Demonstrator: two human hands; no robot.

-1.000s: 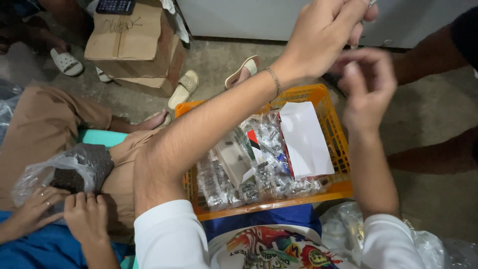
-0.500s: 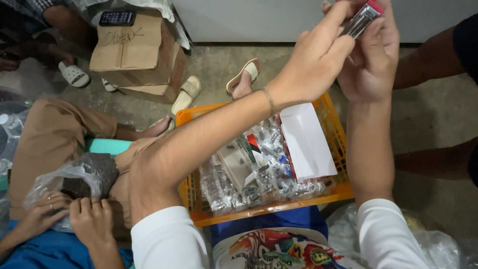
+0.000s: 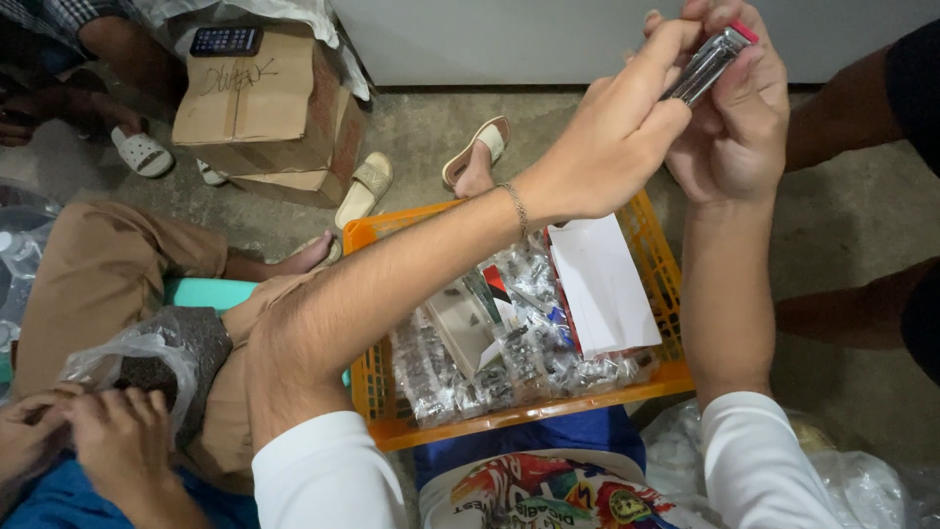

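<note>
We hold a small silver metal bar with a red end (image 3: 707, 63) up above the far right corner of an orange plastic crate (image 3: 377, 392), our right hand (image 3: 739, 127) wrapped around its lower part and our left hand (image 3: 612, 137) pinching its side between thumb and fingertips, both sets of fingers closed on it. In the crate lie clear bags of small metal parts (image 3: 509, 358), a white paper sheet (image 3: 599, 284) along its right edge and a red and black packet (image 3: 494, 284) near the middle. Beyond the crate's far left corner stands a brown cardboard box (image 3: 259, 103) with a dark phone (image 3: 225, 40) on top, on a grey concrete floor (image 3: 411, 127) with pale sandals (image 3: 364, 189); a co-worker's hands (image 3: 98, 441) work a clear bag (image 3: 147, 353) at left.
</note>
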